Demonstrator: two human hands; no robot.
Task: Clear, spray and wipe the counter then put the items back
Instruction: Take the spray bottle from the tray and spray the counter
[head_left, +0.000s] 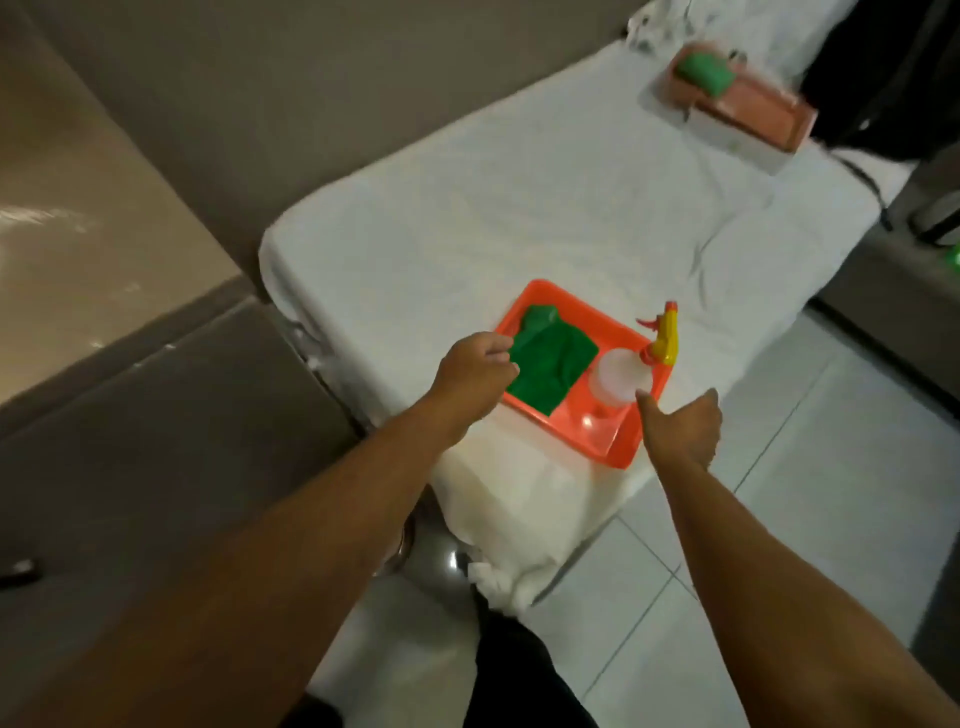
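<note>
Orange moulded-plastic rectangular tray (621, 447) sits near the front end of the long table w/ a wrinkled white cloth cover (519, 208). Tray's long axis runs diagonally, from upper left to lower right in the head view; its shallow walls are glossy w/ rounded corners. Inside, on the left half, lies a crumpled green cloth (550, 366), soft and folded unevenly, roughly square. On the right half stands a translucent round spray bottle (618, 382), upright, w/ a yellow-and-red trigger head (665, 335); the nozzle points left & slightly away from the person, toward the far end of the table.

Left hand (475, 376) hovers at the tray's left edge, fingers curled loosely, fingertips at or touching the edge of the green cloth; cannot tell whether it actually pinches the fabric. Right hand (683, 428) is just beside the tray's right wall, thumb up and close to the bottle's side, fingers part-open, holding nothing.

Far end of the table: a second, blurred salmon-pink tray (753, 111) w/ a green item (704, 75) in it, well apart from the near tray. Pale glossy tiles (779, 519) cover the floor to the right.
</note>
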